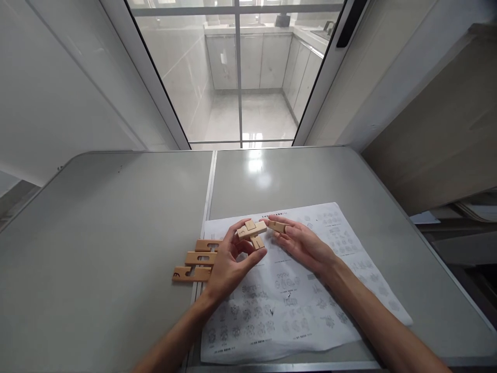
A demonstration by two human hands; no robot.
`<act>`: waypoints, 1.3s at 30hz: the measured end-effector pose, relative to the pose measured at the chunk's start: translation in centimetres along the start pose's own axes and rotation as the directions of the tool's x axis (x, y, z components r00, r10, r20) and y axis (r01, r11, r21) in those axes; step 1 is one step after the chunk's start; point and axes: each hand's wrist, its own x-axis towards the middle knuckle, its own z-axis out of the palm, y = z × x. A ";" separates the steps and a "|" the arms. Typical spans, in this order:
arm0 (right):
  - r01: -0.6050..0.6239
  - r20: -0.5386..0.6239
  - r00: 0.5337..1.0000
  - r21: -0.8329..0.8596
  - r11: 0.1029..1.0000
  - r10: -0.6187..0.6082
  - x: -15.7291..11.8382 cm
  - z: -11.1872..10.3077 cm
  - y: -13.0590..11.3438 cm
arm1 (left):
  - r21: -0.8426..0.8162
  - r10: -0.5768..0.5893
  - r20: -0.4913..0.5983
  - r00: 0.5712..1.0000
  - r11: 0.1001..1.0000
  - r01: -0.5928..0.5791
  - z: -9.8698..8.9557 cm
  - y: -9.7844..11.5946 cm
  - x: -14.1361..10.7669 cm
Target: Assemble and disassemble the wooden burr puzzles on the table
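My left hand [235, 264] is closed around a small group of crossed wooden puzzle pieces [252, 229], held between thumb and fingers above a printed sheet [267, 331]. In my right hand [305, 241] a single notched wooden puzzle piece [277, 226] is pinched, its end close to the crossed pieces. Whether the two touch is hard to tell. Left of my left hand lie several slotted wooden pieces, among them a lower one [182, 274], a middle one [192, 258] and an upper one [202, 244]. My left hand partly hides their right ends.
The grey folding table [116, 233] has a metal seam [210, 186] down its middle. Small line drawings cover the sheet. Beyond the far edge stands a glass door [217, 114] with a kitchen behind it. Shelving with papers [476, 212] is at the right.
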 end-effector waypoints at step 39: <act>-0.005 0.273 0.959 -0.238 0.971 0.072 -0.4 1.1 -0.2 | 0.460 0.368 0.108 0.924 0.805 -0.374 0.0 -1.3 -0.7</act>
